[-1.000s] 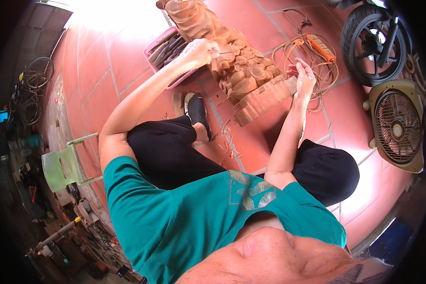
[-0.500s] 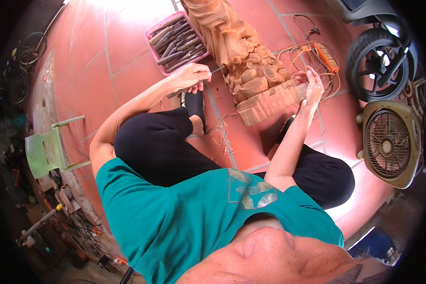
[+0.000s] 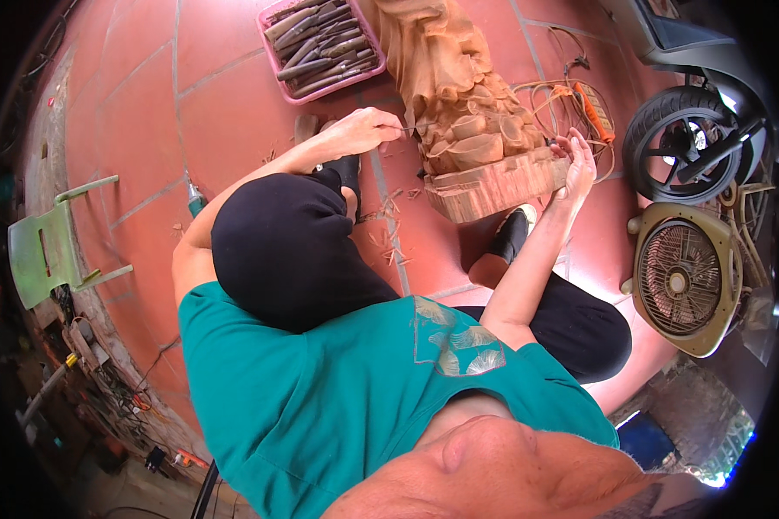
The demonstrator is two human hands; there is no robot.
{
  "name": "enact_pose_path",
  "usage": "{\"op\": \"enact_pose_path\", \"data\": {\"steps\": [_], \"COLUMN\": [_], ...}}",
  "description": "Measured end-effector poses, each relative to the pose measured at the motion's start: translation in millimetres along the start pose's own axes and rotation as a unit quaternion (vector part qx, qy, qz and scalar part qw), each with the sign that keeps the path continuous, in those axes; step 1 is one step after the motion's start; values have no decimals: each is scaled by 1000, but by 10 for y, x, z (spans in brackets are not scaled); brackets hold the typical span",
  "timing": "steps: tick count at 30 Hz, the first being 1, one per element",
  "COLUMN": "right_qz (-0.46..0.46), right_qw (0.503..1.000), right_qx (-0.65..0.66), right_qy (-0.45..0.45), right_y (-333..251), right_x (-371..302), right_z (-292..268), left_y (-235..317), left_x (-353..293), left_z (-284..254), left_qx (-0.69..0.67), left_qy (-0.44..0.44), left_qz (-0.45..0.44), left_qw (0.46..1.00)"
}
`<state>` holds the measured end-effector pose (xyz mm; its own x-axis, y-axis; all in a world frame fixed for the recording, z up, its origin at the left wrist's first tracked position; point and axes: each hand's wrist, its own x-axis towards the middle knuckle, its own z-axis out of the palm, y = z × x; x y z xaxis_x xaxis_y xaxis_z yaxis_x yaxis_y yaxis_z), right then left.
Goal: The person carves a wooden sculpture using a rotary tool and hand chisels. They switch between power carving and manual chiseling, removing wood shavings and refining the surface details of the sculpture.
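Observation:
My left hand (image 3: 365, 131) is closed in a pinch around a thin tool that looks like a carving chisel. Its slim metal blade (image 3: 412, 128) reaches to the left side of a wood carving (image 3: 472, 130), while the handle is hidden. Leafy or petal-like relief and flowing folds cover the orange-brown carving, which lies on the floor with its flat, rough-cut base (image 3: 485, 190) toward me. At the base's right end, my right hand (image 3: 574, 169) has its fingers bent against the wood.
Many wooden-handled tools fill a pink tray (image 3: 297, 98). Wood shavings (image 3: 394, 246) litter the red tiles between my feet. An orange power strip (image 3: 594, 112) with tangled cords, a motorbike wheel (image 3: 684, 143) and a box fan (image 3: 679, 281) stand right; a green chair (image 3: 39, 259) stands left.
My left hand has come away from the tray's lower edge, and its blade now shows against the carving. My right hand remains at the base. The whole view has shifted somewhat.

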<state>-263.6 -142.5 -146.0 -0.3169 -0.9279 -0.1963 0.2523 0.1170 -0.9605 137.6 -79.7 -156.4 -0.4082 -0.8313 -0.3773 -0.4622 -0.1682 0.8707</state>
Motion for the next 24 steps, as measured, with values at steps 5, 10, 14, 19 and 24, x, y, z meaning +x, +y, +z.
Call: {"op": "enact_pose_path", "data": {"steps": [5, 10, 14, 19, 24], "right_qz": [10, 8, 4, 7, 0], "right_qw": [1000, 1000, 1000, 1000, 1000], "right_qx": [-2, 0, -13, -11, -16], "right_qy": [-1, 4, 6, 7, 7], "right_y": [-26, -42, -59, -38, -36], "right_x": [-17, -41, -52, -46, -25], "right_z": [25, 38, 59, 86, 8], "left_y": [86, 204, 461, 573, 773], "left_x": [32, 58, 28, 33, 102], "left_z": [-34, -82, -134, -86, -183], "left_qx": [44, 272, 381, 456, 526], "left_qy": [23, 159, 116, 144, 73], "left_qz": [29, 189, 162, 263, 339], "left_qw": [998, 930, 903, 838, 777]}}
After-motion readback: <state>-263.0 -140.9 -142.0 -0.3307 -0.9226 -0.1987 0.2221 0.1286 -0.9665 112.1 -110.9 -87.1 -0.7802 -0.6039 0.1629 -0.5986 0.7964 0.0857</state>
